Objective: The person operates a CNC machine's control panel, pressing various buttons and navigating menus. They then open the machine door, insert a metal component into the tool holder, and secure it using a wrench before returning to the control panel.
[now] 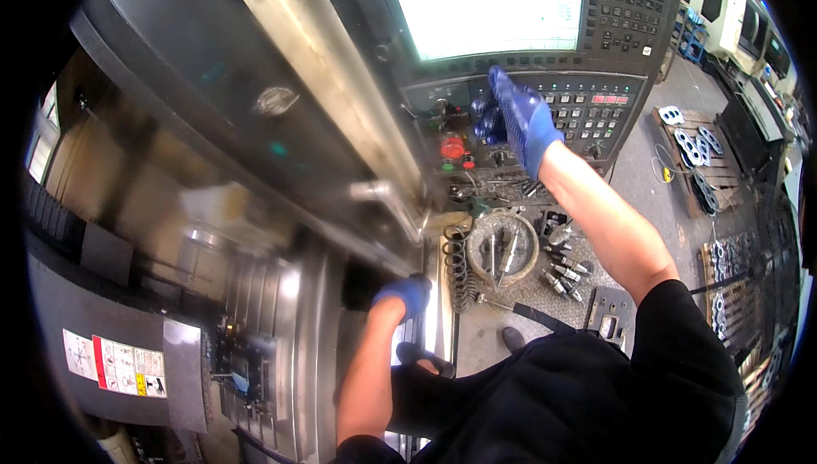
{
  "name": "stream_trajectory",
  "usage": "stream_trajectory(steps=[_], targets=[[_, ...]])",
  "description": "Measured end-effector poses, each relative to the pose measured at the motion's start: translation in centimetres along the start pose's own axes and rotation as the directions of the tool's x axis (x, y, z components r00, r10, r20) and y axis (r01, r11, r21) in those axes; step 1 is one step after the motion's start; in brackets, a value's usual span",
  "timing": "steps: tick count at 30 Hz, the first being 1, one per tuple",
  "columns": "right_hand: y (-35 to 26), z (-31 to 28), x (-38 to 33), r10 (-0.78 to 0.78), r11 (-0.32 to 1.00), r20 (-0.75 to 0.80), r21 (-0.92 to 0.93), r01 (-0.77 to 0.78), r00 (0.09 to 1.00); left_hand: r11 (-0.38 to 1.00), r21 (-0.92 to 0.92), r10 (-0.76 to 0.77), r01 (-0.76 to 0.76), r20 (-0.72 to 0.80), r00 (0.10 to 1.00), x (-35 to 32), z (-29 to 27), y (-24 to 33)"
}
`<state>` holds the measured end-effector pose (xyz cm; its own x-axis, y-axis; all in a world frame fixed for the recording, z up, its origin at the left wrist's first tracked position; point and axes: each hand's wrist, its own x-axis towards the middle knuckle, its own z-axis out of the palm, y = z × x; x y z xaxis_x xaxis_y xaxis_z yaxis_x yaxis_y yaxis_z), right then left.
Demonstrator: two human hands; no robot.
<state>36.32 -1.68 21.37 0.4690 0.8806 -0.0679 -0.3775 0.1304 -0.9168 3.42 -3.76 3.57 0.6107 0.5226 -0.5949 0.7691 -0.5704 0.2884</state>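
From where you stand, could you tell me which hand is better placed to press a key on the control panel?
The right hand: it is already raised against the control panel below the screen. The left hand is low, down by the machine door's edge.

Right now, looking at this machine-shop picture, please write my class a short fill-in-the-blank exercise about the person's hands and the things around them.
1. Both hands wear ____ gloves.
2. The right hand rests on the machine's dark button-covered control panel, just below the bright ____.
3. The left hand reaches down beside a black coiled ____.
4. Left of the right hand sits a round ____ push button.

Missing words: blue; screen; hose; red
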Motion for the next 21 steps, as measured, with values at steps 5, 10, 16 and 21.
stream_trajectory(steps=[5,10,16,21], targets=[[5.9,-1.8,-2.8,0.132,0.951,0.053,-0.287,-0.111,0.99,1.0,-0.014,-0.005,0.005,-0.002,1.0,0.8,0.8,-1.1],[11.2,-5.3,-4.6,0.186,0.885,0.094,-0.448,-0.125,0.978,0.991,-0.082,-0.102,0.102,-0.004,0.995,1.0,1.4,-1.5],[14.9,-8.7,-2.1,0.063,0.876,-0.006,-0.479,-0.058,0.998,0.987,-0.074,-0.139,0.141,0.042,0.989,0.4,0.6,-0.6],[12.9,-8.2,-1.0,-0.058,0.71,-0.006,-0.703,0.037,0.998,0.987,-0.087,-0.134,0.139,0.064,0.989,0.2,0.5,-0.3]])
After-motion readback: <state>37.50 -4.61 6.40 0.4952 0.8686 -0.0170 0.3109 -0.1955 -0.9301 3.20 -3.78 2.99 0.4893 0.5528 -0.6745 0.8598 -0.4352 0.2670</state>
